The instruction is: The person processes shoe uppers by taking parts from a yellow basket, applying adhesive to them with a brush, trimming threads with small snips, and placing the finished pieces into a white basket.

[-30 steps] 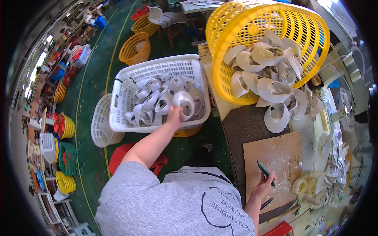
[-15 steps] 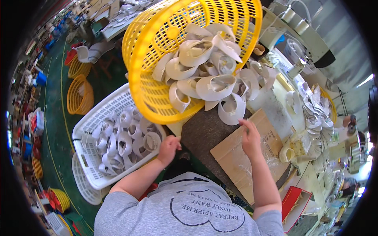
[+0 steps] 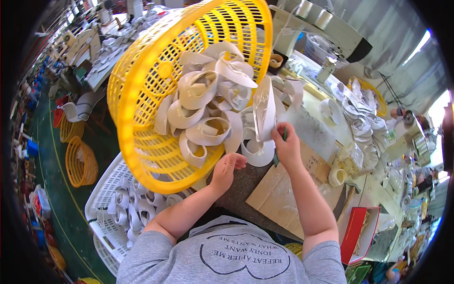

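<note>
- While the right hand [image 3: 286,144] pinches a white curved piece [image 3: 266,111] just beyond it, it also grips a green pen [image 3: 284,134].
- Left hand [image 3: 224,173]: empty, fingers relaxed, near the yellow basket [image 3: 125,128].
- From here, looks like pick-up; next needs steady pinch.

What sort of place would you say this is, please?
Probably a factory workshop, perhaps for sewing: a yellow basket heaped with similar white curved pieces, a white basket holding more, and what look like thread spools on a machine.
</note>
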Action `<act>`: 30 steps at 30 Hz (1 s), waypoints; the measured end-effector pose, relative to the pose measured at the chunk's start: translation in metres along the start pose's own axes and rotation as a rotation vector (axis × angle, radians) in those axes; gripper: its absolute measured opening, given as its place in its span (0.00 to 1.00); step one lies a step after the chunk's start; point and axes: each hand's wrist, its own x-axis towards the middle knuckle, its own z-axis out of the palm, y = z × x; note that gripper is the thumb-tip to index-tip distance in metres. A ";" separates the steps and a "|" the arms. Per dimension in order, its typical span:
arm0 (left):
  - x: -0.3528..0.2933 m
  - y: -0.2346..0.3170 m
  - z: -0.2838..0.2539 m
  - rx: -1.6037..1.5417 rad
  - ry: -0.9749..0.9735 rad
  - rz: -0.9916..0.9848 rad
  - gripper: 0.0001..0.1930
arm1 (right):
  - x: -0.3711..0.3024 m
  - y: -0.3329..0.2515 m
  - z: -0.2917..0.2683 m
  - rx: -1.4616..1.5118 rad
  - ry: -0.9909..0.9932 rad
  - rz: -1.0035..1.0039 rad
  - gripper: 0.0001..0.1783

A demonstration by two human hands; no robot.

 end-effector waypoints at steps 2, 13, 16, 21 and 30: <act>0.007 0.012 0.005 -0.014 0.082 -0.024 0.25 | -0.019 0.001 -0.011 0.349 0.008 0.197 0.07; 0.052 0.038 0.076 0.734 -0.073 0.443 0.17 | -0.113 0.006 -0.058 0.465 0.081 0.325 0.12; 0.067 0.016 0.073 0.509 -0.075 0.150 0.08 | -0.126 0.004 -0.079 0.302 -0.003 0.257 0.13; 0.090 0.028 0.074 0.570 -0.496 0.044 0.09 | -0.143 0.017 -0.127 0.475 -0.110 0.451 0.14; 0.060 -0.001 0.129 0.276 -0.446 -0.308 0.10 | -0.166 0.053 -0.153 0.854 0.131 0.636 0.14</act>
